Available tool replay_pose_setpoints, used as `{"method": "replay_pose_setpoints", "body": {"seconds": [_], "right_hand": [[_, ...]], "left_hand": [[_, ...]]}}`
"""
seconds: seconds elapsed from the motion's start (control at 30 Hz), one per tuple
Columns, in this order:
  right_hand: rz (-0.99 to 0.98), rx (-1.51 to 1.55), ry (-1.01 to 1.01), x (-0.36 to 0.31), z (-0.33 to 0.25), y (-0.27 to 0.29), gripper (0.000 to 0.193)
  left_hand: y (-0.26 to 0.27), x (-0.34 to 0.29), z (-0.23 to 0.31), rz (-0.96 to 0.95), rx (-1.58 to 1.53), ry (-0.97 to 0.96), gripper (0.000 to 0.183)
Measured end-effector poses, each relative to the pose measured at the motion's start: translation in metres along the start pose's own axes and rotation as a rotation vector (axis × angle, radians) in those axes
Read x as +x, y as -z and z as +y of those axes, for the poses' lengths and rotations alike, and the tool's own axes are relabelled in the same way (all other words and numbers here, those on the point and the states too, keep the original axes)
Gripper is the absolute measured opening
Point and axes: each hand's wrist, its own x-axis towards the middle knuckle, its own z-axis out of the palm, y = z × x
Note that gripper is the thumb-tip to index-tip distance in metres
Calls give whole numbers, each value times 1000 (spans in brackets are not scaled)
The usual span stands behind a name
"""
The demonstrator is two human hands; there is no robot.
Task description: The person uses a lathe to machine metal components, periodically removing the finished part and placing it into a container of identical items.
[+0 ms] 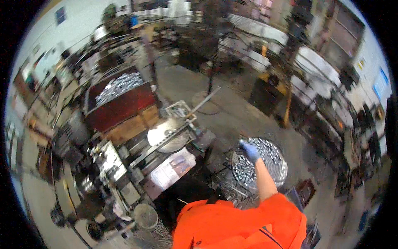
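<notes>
My right hand (250,151), in a blue glove, reaches out from an orange sleeve over a round wire basket (285,168). Its fingers are drawn together, and a small metal piece (241,142), silvery and slightly blurred, shows at their tips. Many short shiny metal cylinders (245,171) lie loose in the basket below and around the hand. My left hand does not show; the orange clothing (215,224) fills the lower middle of the picture.
Left of the basket stands a machine with a round metal disc (159,137) and a long slanted bar (178,132). Behind it, a red bin (124,110) holds metal parts. A grey bucket (146,216) stands lower left. Thin metal rods (238,191) litter the floor near the basket.
</notes>
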Motion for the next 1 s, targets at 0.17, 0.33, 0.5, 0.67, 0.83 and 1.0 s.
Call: {"method": "replay_pose_setpoints", "body": {"seconds": [0.17,0.33,0.5,0.67,0.83,1.0], "right_hand": [[-244,-86,341,-19,-101,-87,26],[-601,-562,850,-78,-175,-269,22],[-1076,-662,1368,-163,-175,-442,18],[-1236,-1359,1454,-205,-147,-564,38],[-1220,-1211,1508,-208,-123,-604,49],[-1259,-1341,1217,-209,-122,-611,53]], "left_hand": [[-4,-12,-64,-86,-79,282,51],[-8,-55,-43,61,297,1,33],[9,-109,-11,-15,407,213,33],[15,-160,-21,111,287,185,35],[7,-181,-37,168,196,353,42],[6,-166,-35,84,-71,470,42]]}}
